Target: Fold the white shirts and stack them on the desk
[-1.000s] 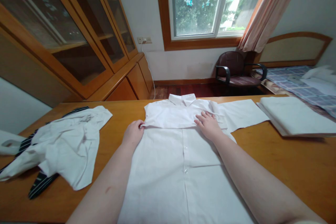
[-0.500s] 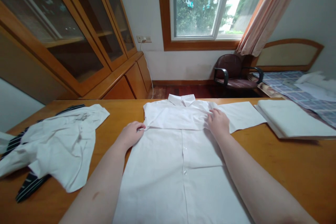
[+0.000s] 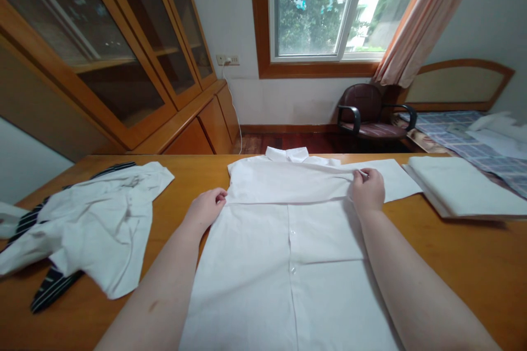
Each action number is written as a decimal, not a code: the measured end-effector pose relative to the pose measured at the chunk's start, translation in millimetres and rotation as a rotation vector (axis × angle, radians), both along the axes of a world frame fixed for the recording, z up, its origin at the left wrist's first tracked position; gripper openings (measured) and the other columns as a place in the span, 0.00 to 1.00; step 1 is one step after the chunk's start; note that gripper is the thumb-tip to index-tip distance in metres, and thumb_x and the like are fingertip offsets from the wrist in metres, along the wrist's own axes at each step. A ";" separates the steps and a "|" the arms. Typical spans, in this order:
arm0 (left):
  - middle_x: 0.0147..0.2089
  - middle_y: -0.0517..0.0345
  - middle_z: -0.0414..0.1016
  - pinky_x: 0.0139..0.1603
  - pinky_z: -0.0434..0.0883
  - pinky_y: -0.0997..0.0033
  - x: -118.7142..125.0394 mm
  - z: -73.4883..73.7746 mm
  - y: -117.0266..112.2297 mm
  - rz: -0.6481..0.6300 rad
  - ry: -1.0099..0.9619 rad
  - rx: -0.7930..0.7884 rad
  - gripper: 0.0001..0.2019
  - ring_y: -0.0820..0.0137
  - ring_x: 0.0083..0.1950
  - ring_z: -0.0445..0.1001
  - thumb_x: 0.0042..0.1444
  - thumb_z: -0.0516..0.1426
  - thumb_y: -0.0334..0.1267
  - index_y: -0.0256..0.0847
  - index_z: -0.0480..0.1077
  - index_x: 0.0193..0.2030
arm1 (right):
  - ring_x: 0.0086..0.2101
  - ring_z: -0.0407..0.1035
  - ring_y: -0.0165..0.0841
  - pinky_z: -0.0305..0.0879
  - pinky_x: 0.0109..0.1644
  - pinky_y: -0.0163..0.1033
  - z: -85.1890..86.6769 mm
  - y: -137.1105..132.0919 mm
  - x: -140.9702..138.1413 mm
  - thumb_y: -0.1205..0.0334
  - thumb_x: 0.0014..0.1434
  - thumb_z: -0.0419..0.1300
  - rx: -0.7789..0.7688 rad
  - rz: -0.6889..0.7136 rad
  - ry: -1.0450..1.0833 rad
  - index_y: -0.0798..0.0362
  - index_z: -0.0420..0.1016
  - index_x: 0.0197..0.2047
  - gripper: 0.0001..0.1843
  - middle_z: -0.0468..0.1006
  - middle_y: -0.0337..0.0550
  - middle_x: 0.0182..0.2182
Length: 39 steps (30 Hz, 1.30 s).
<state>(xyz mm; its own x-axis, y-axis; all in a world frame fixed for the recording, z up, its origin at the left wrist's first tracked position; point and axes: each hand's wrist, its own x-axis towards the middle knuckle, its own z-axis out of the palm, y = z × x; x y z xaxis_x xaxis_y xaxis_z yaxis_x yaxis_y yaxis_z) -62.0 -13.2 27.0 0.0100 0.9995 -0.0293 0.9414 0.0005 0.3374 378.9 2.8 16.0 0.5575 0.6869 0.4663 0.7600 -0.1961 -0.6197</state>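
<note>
A white button-up shirt [image 3: 288, 252] lies flat, front side up, on the wooden table [image 3: 453, 263], collar away from me. One sleeve is folded across the chest. My left hand [image 3: 206, 207] rests at the shirt's left edge, fingers curled onto the fold's corner. My right hand [image 3: 368, 191] sits at the shirt's right shoulder, fingers closed in a pinch on the fabric where the right sleeve [image 3: 391, 184] spreads out to the right.
A crumpled white shirt [image 3: 99, 225] with a dark striped tie [image 3: 49, 285] lies at the left. A folded white stack [image 3: 461, 189] lies at the right. Beyond the table stand a dark armchair [image 3: 370, 115], a glass-door cabinet [image 3: 123, 55] and a bed [image 3: 473, 126].
My right hand has slid to the right across the folded sleeve, from mid-chest to the right shoulder, and closed on the fabric. My left hand has stayed at the left edge.
</note>
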 end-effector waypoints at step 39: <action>0.40 0.51 0.76 0.37 0.64 0.70 6.8 -11.8 7.6 0.180 -0.049 -0.082 0.10 0.66 0.40 0.73 0.59 0.51 0.40 0.41 0.71 0.41 | 0.27 0.66 0.29 0.55 0.29 0.33 -5.7 149.6 -291.0 0.45 0.54 0.55 -0.411 0.918 0.177 0.53 0.75 0.30 0.19 0.74 0.38 0.25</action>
